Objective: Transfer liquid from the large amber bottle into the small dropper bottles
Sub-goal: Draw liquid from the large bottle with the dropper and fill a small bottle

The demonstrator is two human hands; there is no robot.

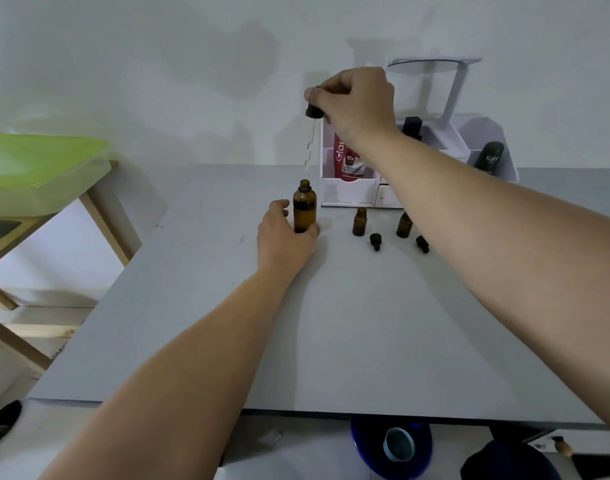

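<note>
The large amber bottle (304, 206) stands uncapped on the grey table (296, 323). My left hand (282, 233) grips its base. High above the bottle, my right hand (357, 98) pinches the black dropper cap (314, 110); its glass pipette (309, 147) hangs straight down over the bottle's mouth. To the right stand two small amber dropper bottles, one (360, 222) in full view, the other (404, 225) partly behind my right forearm. A small black dropper cap (375, 241) lies in front of the first, and another black cap (422, 244) in front of the second.
A white organiser (352, 192) with a red tube and dark bottles stands at the back of the table against the wall. A green plastic tub (37, 168) sits on a wooden stand to the left. A blue bucket (390, 448) is under the table's front edge.
</note>
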